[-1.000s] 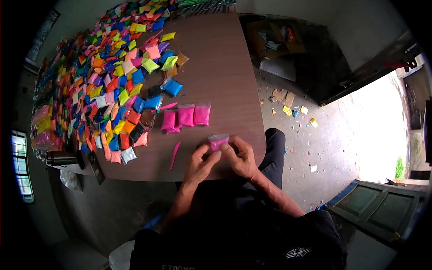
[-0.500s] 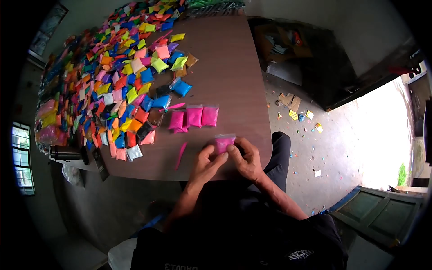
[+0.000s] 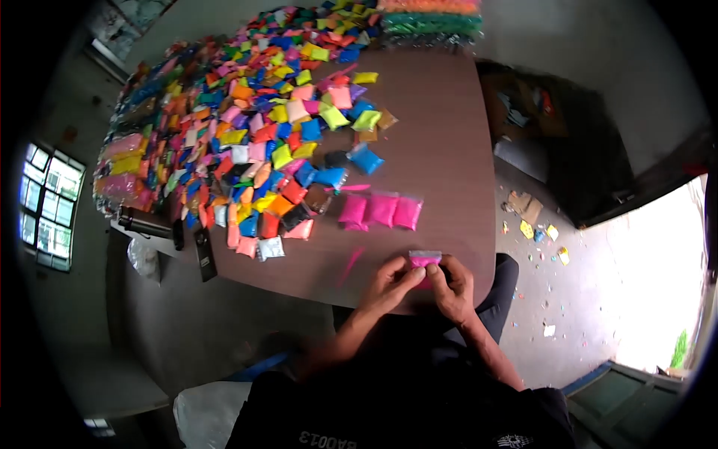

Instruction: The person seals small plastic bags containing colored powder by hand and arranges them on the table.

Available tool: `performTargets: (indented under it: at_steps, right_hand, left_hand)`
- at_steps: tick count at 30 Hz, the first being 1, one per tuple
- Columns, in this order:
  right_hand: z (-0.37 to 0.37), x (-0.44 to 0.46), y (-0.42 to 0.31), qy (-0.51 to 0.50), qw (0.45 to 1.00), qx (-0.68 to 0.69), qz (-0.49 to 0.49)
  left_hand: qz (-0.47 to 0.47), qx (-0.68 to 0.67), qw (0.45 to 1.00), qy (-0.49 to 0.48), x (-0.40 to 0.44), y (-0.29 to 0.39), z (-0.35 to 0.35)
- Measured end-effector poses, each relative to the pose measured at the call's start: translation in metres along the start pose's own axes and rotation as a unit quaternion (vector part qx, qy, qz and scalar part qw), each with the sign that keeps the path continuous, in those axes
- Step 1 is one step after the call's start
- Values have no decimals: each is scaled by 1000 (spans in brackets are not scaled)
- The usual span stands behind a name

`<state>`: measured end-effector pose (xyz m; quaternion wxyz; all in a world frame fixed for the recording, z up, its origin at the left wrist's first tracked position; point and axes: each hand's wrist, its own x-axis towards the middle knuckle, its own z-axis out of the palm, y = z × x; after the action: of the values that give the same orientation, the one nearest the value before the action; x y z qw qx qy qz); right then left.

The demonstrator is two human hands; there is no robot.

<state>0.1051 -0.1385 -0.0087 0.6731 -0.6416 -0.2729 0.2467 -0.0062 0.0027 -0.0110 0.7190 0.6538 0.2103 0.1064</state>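
My left hand [image 3: 390, 286] and right hand [image 3: 454, 292] close together, both pinching small pink bag [image 3: 425, 260] near front edge of desk [image 3: 441, 142]. Thumbs forward, tips nearly meeting on bag's lower part, fingers curled inward; clear top strip faces away from me. Forearms angle in from either side. Row of pink bags [image 3: 382, 209] lies just beyond, pink stick [image 3: 351, 265] left of my hands.

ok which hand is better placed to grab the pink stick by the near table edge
Probably the left hand: the pink stick lies to its left, farther from the right hand. Both hands hold a small pink bag, though.
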Motion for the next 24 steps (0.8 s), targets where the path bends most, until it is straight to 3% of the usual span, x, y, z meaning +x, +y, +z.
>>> performTargets:
  at_steps: [4,6,15,21,24]
  right_hand:
    - [4,6,-11,3,998,-44,-35]
    - [4,5,-6,16,1000,15,1]
    - [4,3,2,22,999,5,-23]
    - [5,5,5,11,1000,5,-27]
    - [5,6,5,-1,1000,-11,-23]
  left_hand:
    - [29,-57,998,24,-1,-1,6]
    - [31,-78,996,22,0,-10,8]
    - [4,-12,1000,18,0,-2,2]
    - [36,-86,994,56,3,-11,6]
    - [31,-40,996,74,4,-1,11]
